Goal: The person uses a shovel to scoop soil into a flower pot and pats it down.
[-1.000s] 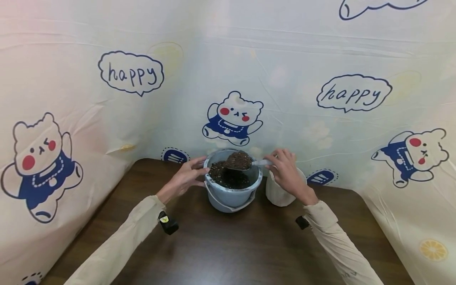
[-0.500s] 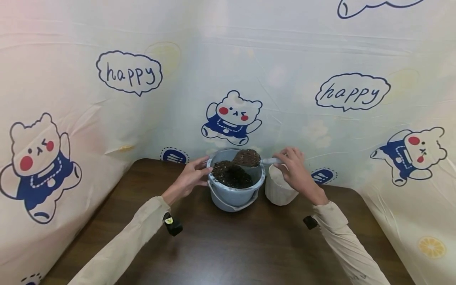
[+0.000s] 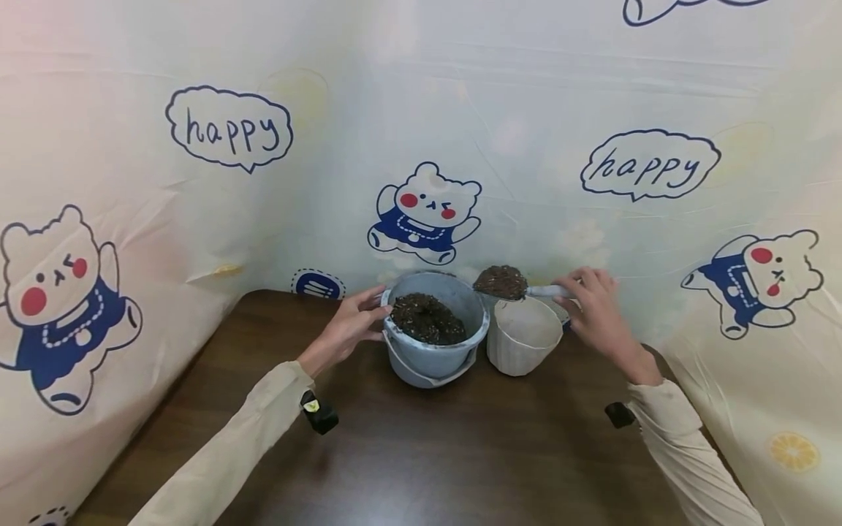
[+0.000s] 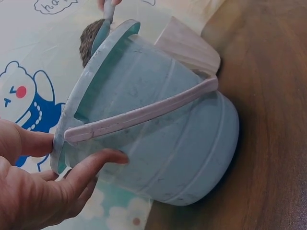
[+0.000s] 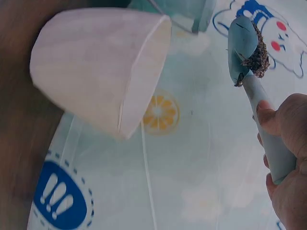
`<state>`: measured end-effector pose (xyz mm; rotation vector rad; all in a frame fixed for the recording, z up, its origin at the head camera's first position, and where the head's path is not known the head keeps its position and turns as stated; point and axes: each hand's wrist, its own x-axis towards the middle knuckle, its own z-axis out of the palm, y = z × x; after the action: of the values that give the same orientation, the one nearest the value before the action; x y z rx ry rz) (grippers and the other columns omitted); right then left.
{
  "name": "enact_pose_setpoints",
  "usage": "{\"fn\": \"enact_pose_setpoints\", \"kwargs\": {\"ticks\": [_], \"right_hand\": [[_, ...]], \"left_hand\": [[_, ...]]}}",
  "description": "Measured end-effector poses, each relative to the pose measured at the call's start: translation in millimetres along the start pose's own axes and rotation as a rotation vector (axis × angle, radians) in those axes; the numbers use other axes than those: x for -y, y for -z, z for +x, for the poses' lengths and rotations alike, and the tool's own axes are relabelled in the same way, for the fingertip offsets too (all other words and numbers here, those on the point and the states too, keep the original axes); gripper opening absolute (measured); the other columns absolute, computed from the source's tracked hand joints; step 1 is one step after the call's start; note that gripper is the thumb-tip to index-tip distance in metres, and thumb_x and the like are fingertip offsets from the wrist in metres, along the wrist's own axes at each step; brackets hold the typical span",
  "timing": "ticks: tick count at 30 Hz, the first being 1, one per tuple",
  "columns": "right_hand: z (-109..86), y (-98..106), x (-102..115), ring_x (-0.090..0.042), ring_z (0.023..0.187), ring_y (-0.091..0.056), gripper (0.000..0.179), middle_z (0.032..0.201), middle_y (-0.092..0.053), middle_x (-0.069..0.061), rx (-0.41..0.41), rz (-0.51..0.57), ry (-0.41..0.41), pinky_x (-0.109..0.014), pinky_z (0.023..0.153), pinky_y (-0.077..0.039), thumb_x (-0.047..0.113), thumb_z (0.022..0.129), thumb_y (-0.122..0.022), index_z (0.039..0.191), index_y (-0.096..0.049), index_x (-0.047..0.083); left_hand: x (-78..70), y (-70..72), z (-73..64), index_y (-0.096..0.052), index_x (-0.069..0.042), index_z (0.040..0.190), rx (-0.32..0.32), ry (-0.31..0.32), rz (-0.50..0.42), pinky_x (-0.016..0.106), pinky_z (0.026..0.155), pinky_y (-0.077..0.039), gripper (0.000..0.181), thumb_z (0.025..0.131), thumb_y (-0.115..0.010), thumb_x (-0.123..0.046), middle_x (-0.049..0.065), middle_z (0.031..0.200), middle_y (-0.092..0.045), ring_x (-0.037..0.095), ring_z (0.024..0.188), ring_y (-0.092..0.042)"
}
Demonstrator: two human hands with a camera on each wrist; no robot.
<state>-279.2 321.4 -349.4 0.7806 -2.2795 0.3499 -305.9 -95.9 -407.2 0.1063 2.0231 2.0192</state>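
A light blue bucket [image 3: 430, 361] stands at the back of the table, with dark soil [image 3: 427, 319] inside and its pale handle [image 4: 144, 112] hanging down the front. My left hand [image 3: 345, 326] holds the bucket's rim at its left side, the thumb on the rim and other fingers against the wall. In my right hand [image 3: 601, 314] is the grey-blue handle of a small trowel [image 5: 261, 115], its blade heaped with soil [image 3: 501, 281]. The loaded blade hovers between the bucket and a white ribbed pot [image 3: 522, 347], just above the pot's left rim.
Beneath everything lies a dark brown wooden table [image 3: 408, 453]. A pale printed cloth [image 3: 316, 190] hangs right behind the bucket and pot and along both sides. A black wrist camera [image 3: 319, 413] sits under the left wrist.
The trowel with its soil has moved right, out from over the bucket toward the white pot, with my right hand. My left hand stays at the bucket's rim.
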Motion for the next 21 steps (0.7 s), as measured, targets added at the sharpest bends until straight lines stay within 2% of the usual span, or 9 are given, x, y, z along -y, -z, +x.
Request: {"fn": "enact_pose_setpoints", "kwargs": {"ticks": [5, 12, 17, 21], "right_hand": [[-10.9, 12, -13, -0.044, 0.094, -0.042, 0.025, 0.098, -0.058, -0.024, -0.038, -0.022, -0.004, -0.055, 0.077, -0.024, -0.012, 0.084, -0.077, 0.108, -0.073, -0.005], [-31.3, 20, -25, -0.040, 0.091, -0.042, 0.025, 0.097, -0.059, -0.020, 0.006, -0.100, -0.022, -0.050, 0.073, -0.022, -0.010, 0.083, -0.079, 0.106, -0.074, -0.003], [-35.7, 21, -32, -0.042, 0.091, -0.045, 0.023, 0.099, -0.058, -0.021, 0.035, -0.221, 0.055, -0.055, 0.072, -0.028, -0.008, 0.082, -0.078, 0.104, -0.072, -0.003], [-33.5, 17, -34, -0.042, 0.093, -0.047, 0.023, 0.101, -0.057, -0.022, 0.105, -0.420, 0.166, -0.056, 0.075, -0.037, -0.013, 0.084, -0.070, 0.104, -0.068, -0.003]], "left_hand": [[-0.5, 1.0, -0.9, -0.029, -0.010, 0.166, 0.007, -0.018, -0.015, 0.038, 0.087, -0.064, 0.063, 0.108, -0.054, -0.007, 0.024, 0.165, -0.034, 0.046, 0.138, -0.053], [0.9, -1.4, 0.2, -0.029, -0.011, 0.166, 0.017, -0.012, 0.004, 0.040, 0.089, -0.064, 0.063, 0.109, -0.054, -0.010, 0.024, 0.165, -0.033, 0.045, 0.138, -0.052], [0.9, -1.7, -1.4, -0.030, -0.013, 0.166, 0.009, 0.009, 0.004, 0.039, 0.088, -0.064, 0.062, 0.109, -0.055, -0.011, 0.023, 0.165, -0.034, 0.043, 0.137, -0.053], [-1.5, -1.8, 0.1, -0.030, -0.012, 0.166, 0.010, 0.004, 0.013, 0.038, 0.087, -0.064, 0.063, 0.109, -0.055, -0.010, 0.023, 0.165, -0.035, 0.044, 0.136, -0.054]]}}
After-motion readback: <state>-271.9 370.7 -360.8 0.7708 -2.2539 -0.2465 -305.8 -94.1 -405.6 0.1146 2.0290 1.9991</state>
